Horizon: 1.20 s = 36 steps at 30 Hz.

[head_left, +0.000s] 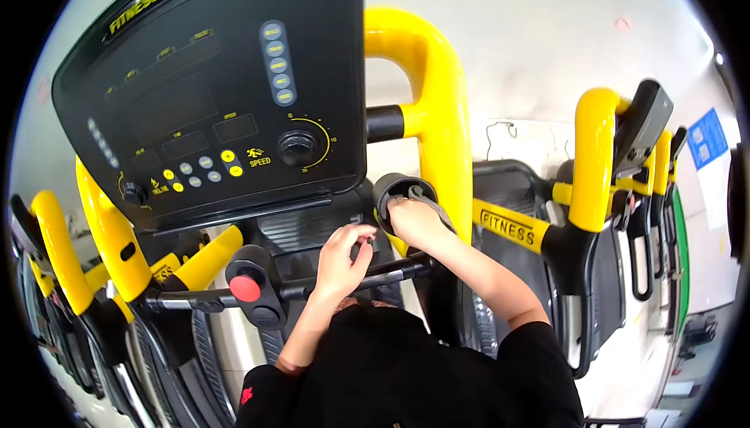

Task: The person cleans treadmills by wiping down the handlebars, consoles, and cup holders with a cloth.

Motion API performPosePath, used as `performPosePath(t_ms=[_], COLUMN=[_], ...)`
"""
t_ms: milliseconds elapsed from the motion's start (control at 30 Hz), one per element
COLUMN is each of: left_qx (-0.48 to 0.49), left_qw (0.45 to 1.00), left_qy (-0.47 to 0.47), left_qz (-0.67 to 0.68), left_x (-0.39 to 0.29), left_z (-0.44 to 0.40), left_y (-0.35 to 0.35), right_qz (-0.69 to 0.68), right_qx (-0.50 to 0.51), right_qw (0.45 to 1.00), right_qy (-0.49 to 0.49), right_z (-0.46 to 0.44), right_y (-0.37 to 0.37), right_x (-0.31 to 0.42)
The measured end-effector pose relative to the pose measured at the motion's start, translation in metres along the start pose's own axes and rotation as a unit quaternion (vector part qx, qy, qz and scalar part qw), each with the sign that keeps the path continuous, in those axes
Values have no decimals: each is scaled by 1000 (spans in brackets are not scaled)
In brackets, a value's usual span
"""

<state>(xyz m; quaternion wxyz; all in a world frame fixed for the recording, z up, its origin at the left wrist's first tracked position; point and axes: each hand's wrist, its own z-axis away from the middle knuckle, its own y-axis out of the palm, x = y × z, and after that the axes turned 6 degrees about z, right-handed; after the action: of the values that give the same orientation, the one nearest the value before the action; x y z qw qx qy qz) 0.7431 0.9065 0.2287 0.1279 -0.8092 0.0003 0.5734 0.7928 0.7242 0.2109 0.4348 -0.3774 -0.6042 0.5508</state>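
Note:
My right hand (412, 219) reaches into a round black cup holder (387, 187) beside the treadmill's yellow upright. A grey cloth (437, 207) bunches around this hand and over the holder's rim; the fingertips are hidden inside, and the hand appears closed on the cloth. My left hand (342, 260) is raised above the black crossbar (387, 278), its fingers curled in toward the thumb. Something small and dark shows near those fingers, too small to name. In front stands the treadmill's black console (187, 53), with a speed knob (298, 147) and yellow and grey buttons.
A red stop button (245, 288) sits on the crossbar at left. The yellow frame (445, 107) rises at right of the console. More treadmills with yellow handles (591, 158) stand on both sides. A blue sign (708, 139) hangs on the right wall.

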Motion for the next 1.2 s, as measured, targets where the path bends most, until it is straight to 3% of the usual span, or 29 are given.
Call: performPosePath(t_ms=[133, 233, 333, 400, 467, 500, 533, 600, 667, 733, 767, 800, 900, 967, 1000, 1133, 1200], left_qx=[133, 195, 174, 120, 27, 45, 48, 56, 80, 47, 47, 44, 37, 42, 36, 37, 43], left_qw=[988, 974, 977, 988, 987, 986, 986, 981, 983, 990, 991, 991, 992, 992, 992, 991, 994], left_qy=[-12, 1, -22, -25, 59, 51, 53, 90, 78, 82, 80, 84, 84, 88, 87, 85, 78], left_qz=[-80, -117, -121, -99, -146, -154, -152, -160, -146, -103, -94, -93, -82, -81, -79, -93, -70], left_x=[4, 15, 15, 12, 7, 6, 5, 2, 12, 24, 27, 29, 32, 33, 33, 36, 36], left_z=[7, 15, 10, 0, -11, -16, -21, -27, -28, -29, -29, -28, -26, -26, -25, -24, -23], left_y=[-5, -6, -2, 3, 5, 6, 8, 15, 24, 30, 30, 30, 32, 32, 32, 31, 32], right_qz=[90, 101, 99, -24, -67, -51, -50, -21, 13, -5, 5, -65, -109, -175, -171, -78, -54], right_qx=[157, 113, 103, 72, -47, -140, -141, -130, -129, -51, -113, -51, -46, -123, -120, -71, -2], right_qw=[982, 986, 989, 997, 996, 988, 988, 987, 985, 979, 980, 978, 979, 967, 969, 994, 999], right_qy=[-58, -66, -25, 2, -25, -33, -29, 86, 114, 196, 165, 190, 166, 136, 132, -34, -1], right_z=[-40, -36, -24, -5, 21, 29, 39, 60, 76, 87, 90, 89, 73, 54, 47, 19, 0], right_y=[13, 23, 10, -11, -41, -44, -56, -82, -72, -65, -49, -44, -44, -44, -42, -6, 3], right_x=[-9, -10, -3, 4, 12, 9, 10, 14, 10, 18, 15, 13, 11, 10, 12, 11, -1])
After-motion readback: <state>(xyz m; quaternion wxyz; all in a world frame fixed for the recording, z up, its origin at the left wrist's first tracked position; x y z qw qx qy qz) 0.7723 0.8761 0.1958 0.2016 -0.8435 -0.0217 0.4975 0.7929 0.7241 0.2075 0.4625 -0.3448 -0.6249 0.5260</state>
